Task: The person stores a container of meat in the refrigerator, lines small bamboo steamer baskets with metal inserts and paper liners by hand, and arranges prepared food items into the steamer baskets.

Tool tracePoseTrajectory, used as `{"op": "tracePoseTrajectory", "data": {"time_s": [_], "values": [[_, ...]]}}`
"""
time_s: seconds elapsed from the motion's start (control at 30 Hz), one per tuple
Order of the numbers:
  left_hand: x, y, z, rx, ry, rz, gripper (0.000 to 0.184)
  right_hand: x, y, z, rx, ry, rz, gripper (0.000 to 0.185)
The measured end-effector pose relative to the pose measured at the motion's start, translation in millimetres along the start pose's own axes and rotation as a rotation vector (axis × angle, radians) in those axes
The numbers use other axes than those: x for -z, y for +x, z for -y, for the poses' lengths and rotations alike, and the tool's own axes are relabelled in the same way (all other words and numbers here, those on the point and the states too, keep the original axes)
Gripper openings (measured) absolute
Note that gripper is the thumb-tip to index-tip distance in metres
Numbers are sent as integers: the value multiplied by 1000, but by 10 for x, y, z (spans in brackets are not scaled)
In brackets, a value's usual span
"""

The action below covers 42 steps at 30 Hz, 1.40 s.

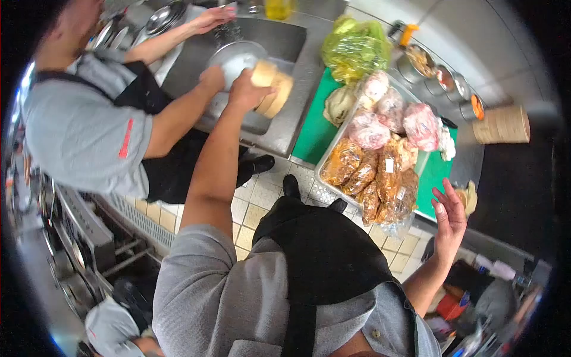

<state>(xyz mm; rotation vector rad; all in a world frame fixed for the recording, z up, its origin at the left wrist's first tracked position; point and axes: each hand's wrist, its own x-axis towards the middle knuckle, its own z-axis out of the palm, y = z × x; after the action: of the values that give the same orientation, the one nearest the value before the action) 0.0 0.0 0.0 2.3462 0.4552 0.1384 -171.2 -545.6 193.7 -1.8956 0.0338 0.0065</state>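
Observation:
Over the steel sink, my left hand reaches out with its fingers around two pale yellow round pieces that look like small bamboo steamers, somewhat blurred. Just beside it, a co-worker's hand is at a metal bowl with whitish contents. My right hand is open, fingers spread, holding nothing. It hovers past the near right corner of a plastic tray loaded with several wrapped packs of brown marinated meat and bagged pale pink items.
The tray stands on a green cutting board, beside bagged leafy greens. Metal containers line the wall, near a bamboo steamer. A co-worker stands close on my left; another person is behind at lower left.

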Motion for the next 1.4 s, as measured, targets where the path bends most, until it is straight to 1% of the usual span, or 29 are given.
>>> {"op": "tracePoseTrajectory", "data": {"time_s": [0.03,0.07,0.1,0.13,0.2,0.23,0.3,0.37,0.4,0.47,0.5,0.6,0.63,0.7,0.73,0.77,0.8,0.83,0.9,0.93,1.0,1.07,1.1,1.17,1.2,1.27,1.3,1.37,1.4], "values": [[-180,33,-97,-27,-27,42,75,81,-154,49,-34,-29,-37,50],[-274,-18,16,12,-148,62,72,135,-335,123,-66,-62,-85,49],[330,408,-6,13,-78,50,70,-277,-207,-359,-63,107,-153,47],[168,431,73,13,-61,64,68,-146,-312,-288,-104,61,-176,47],[-187,388,158,9,-205,144,66,103,-514,-73,-201,-35,-239,48],[-215,444,223,-51,-107,138,62,137,-590,-81,-200,-22,-280,47],[-272,569,362,-44,20,120,61,166,-672,-89,-155,-29,-300,46],[-120,374,109,-97,71,96,56,198,-742,-63,-156,-31,-350,47],[-93,304,153,-111,67,106,56,228,-769,-83,-163,-30,-368,47],[-49,218,275,-96,-294,170,49,289,-809,-124,-161,-28,-394,46],[-7,186,299,-87,-289,175,49,327,-837,-137,-190,-35,-400,45],[253,74,376,-30,-447,363,42,359,-841,-166,-194,-24,-419,44],[267,74,422,-33,-448,365,42,373,-841,-193,-203,-43,-416,43],[243,170,568,34,-448,509,41,404,-848,-239,-212,-68,-427,43],[149,250,705,28,-450,517,41,403,-829,-270,-216,-66,-405,43],[7,336,894,29,-291,534,41,394,-803,-288,-221,-64,-383,43],[-45,344,835,27,-131,548,41,350,-773,-286,-211,-44,-397,42],[-98,334,775,12,-131,558,41,330,-753,-298,-211,-46,-414,42],[-244,237,584,82,37,510,45,342,-735,-330,-207,-122,-364,41],[-393,364,830,-3,55,571,45,343,-739,-358,-209,-141,-365,40],[-499,414,969,87,22,654,57,365,-766,-439,-259,-183,-371,40],[-512,432,865,189,292,811,55,405,-830,-613,-292,-231,-373,39],[-582,454,985,176,296,827,55,430,-868,-672,-357,-286,-368,40],[-716,599,1388,10,347,687,43,500,-950,-882,-468,-315,-362,42],[-714,607,1439,7,349,693,43,547,-989,-1059,-473,-315,-365,42],[-741,577,1419,-2,-191,509,33,676,-1032,-1419,-424,-367,-431,49],[-739,484,1323,-4,-190,512,33,744,-1027,-1507,-426,-366,-434,49],[-610,188,931,-165,-430,227,29,874,-916,-1668,-457,-507,-549,57],[-535,-45,614,-168,-430,220,29,982,-851,-1832,-426,-519,-594,62]]}}
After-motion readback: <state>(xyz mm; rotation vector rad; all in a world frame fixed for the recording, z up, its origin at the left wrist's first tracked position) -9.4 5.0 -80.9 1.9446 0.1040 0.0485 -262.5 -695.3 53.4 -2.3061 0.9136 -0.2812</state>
